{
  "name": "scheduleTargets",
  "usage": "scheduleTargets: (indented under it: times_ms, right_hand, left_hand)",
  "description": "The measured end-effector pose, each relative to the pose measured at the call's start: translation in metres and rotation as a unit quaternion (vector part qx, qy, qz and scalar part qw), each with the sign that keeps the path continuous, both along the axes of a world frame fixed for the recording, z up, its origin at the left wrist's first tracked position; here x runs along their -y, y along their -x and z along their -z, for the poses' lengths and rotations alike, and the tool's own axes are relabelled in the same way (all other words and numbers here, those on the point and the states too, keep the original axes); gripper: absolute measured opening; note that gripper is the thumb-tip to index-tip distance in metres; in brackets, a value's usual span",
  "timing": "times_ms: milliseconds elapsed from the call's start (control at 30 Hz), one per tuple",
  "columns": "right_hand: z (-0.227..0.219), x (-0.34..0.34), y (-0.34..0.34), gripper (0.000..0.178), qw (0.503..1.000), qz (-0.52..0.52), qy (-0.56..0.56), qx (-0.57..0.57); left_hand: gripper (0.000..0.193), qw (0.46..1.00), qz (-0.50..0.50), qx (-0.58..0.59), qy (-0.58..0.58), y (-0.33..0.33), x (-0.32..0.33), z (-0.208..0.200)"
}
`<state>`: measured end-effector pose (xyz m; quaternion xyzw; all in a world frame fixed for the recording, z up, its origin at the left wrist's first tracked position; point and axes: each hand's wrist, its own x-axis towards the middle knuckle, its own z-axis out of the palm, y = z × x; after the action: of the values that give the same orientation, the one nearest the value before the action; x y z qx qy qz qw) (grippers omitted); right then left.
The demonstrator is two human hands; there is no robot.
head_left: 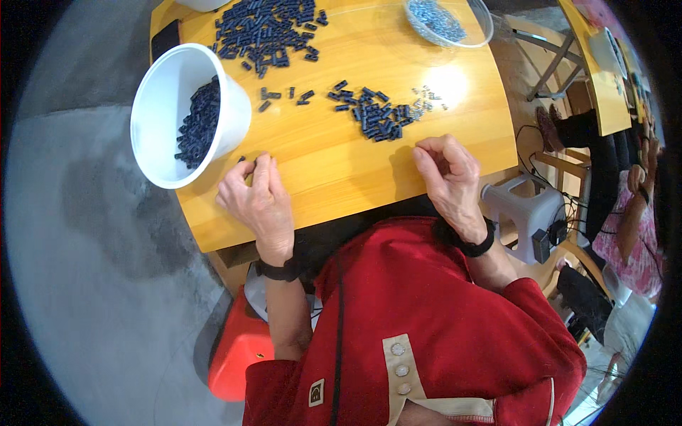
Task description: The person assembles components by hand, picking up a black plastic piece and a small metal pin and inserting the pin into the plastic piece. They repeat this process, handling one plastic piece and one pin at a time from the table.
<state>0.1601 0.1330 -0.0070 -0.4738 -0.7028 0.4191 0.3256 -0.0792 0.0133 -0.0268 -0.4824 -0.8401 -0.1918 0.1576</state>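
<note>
My left hand [257, 200] is beside the white plastic tub [233, 117], with its fingers closed round a small black cylindrical piece, whose end shows between them. More black pieces [202, 122] lie inside the tilted tub. My right hand [453, 177] hovers over the front right of the table, thumb and forefinger curled together; whatever they may pinch is too small to make out. Just beyond it lie a small pile of black cylinders [376, 117] and a scatter of tiny clear or metallic bits [426, 99].
At the back of the yellow wooden table [320, 170] lies a big heap of black cylinders [266, 32]. A clear round bowl [485, 35] of small silvery-blue parts stands back right. Right of the table are a grey stool [522, 206] with cables and another person [629, 213]. A red stool [241, 351] stands at left.
</note>
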Motion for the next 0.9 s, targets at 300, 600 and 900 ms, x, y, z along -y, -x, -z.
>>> scheduleTargets:
  times_ms: [300,600,900]
  right_hand:
    - [0.005,-0.017,0.011,0.023,0.982,-0.065,-0.148,0.096]
    - [0.005,-0.019,0.009,0.018,0.975,-0.085,-0.17,0.117]
    - [-0.009,0.006,-0.002,0.013,0.981,-0.092,0.111,-0.131]
  left_hand:
    - [0.019,1.0,-0.004,-0.001,-0.018,-0.015,-0.002,-0.012]
    - [0.025,0.994,0.074,0.039,-0.073,-0.054,0.004,-0.036]
    - [0.019,0.867,0.17,0.462,-0.073,-0.093,0.002,-0.053]
